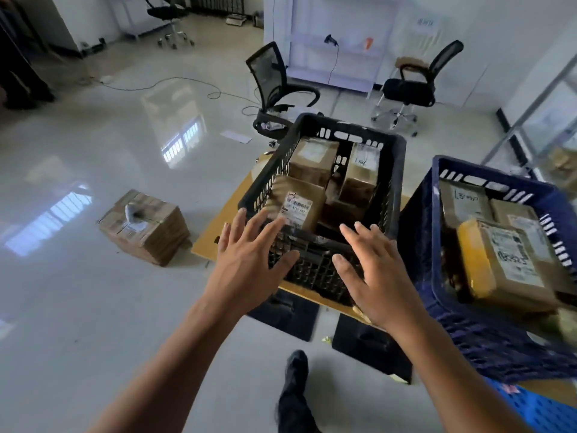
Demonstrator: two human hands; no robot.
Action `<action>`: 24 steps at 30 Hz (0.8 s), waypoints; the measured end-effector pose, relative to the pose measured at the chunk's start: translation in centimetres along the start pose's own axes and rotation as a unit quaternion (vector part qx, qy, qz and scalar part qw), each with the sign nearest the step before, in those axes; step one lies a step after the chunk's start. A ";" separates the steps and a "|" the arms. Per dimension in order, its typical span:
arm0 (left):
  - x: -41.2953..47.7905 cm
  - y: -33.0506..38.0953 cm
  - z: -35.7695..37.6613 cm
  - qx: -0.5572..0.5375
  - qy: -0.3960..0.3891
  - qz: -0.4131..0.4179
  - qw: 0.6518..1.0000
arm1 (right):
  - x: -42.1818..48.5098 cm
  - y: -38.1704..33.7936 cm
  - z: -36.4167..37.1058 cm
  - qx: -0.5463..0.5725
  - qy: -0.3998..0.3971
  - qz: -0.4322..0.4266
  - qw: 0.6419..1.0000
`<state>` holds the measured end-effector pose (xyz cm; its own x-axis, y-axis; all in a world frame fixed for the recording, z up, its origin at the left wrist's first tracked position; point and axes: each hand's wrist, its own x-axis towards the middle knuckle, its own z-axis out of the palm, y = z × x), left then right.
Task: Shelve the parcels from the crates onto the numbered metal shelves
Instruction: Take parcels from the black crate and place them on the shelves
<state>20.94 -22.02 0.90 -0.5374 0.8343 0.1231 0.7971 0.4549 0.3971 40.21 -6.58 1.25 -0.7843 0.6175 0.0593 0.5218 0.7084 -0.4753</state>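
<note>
Head view: both hands are open and hold nothing. The left hand [249, 260] has its fingers spread wide and straight, palm down, with its thumb in front of the near wall of the black crate [312, 273] and its fingertips up by the near rim. The right hand [379, 276] is likewise splayed, fingers straight, over the same near rim toward the crate's right corner. Whether either hand actually touches the plastic cannot be told.

The black crate sits on a yellow board [218, 232] and carries several brown parcels. The labelled parcel [299, 204] stands tilted against the crate's left wall, just beyond the left fingertips, at about 1 o'clock from the left hand and 10 o'clock from the right. Two more parcels stand deeper in the crate, at 12 o'clock from the hands: one at the far left [315, 157], one at the far right [362, 170], upright with handwriting on its label.

At 3 o'clock from the right hand, just beside the black crate, is the blue crate [487, 179], with more parcels in it, among them a yellow-taped parcel [499, 264] lying on top.

At 9 o'clock from the left hand, well apart on the glossy floor [93, 307], lies a strapped cardboard bundle [143, 226]. Two black mesh chairs [274, 85] stand beyond the crates at 12 o'clock.
</note>
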 end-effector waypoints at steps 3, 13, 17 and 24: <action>6.3 -1.3 1.0 0.005 -0.020 0.019 1.000 | 5.3 1.7 1.2 -0.004 -0.022 0.016 1.000; 26.3 -4.2 6.0 0.072 -0.209 0.078 0.972 | 18.1 7.2 4.9 -0.003 -0.121 0.112 0.986; 31.4 -4.2 7.7 0.083 -0.296 0.110 0.945 | 20.3 7.9 6.4 0.021 -0.168 0.163 0.972; 32.4 -5.6 8.7 0.117 -0.376 0.177 0.902 | 21.9 7.3 7.9 0.051 -0.230 0.218 0.947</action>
<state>1.49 5.16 -5.26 0.0302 0.8753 -0.4826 0.9659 0.0987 0.2395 24.21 9.42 -7.84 -0.5773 0.6123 -0.5401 0.8130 0.3695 -0.4501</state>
